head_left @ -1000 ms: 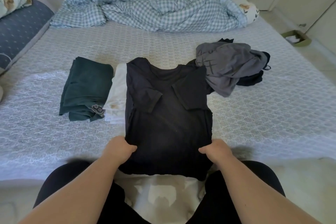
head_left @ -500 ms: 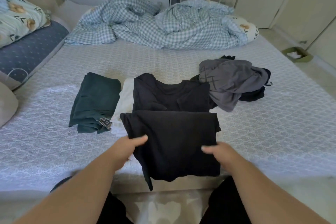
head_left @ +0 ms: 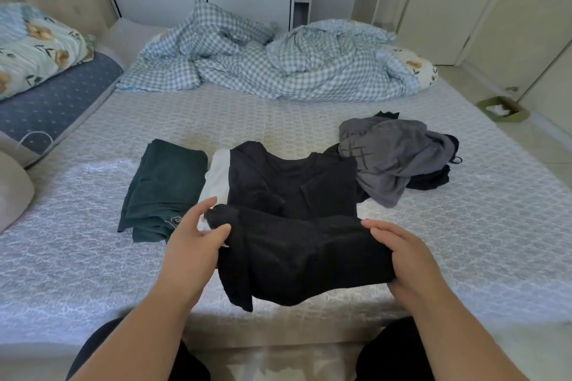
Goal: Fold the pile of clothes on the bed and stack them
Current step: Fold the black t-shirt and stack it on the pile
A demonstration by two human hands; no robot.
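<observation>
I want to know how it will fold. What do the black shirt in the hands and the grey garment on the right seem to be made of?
Black shirt: seems a soft matte knit, perhaps cotton jersey; it sags limply between the hands and shows no shine.
Grey garment: looks thinner and smoother, possibly a synthetic sports fabric; it has a faint sheen and a printed grid. Neither is certain.

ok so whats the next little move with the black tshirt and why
Probably carry the lifted hem forward and lay it over the collar end. Both hands, left hand and right hand, hold the black T-shirt half doubled, its lower half raised above the bed, sleeves already tucked in.
</observation>
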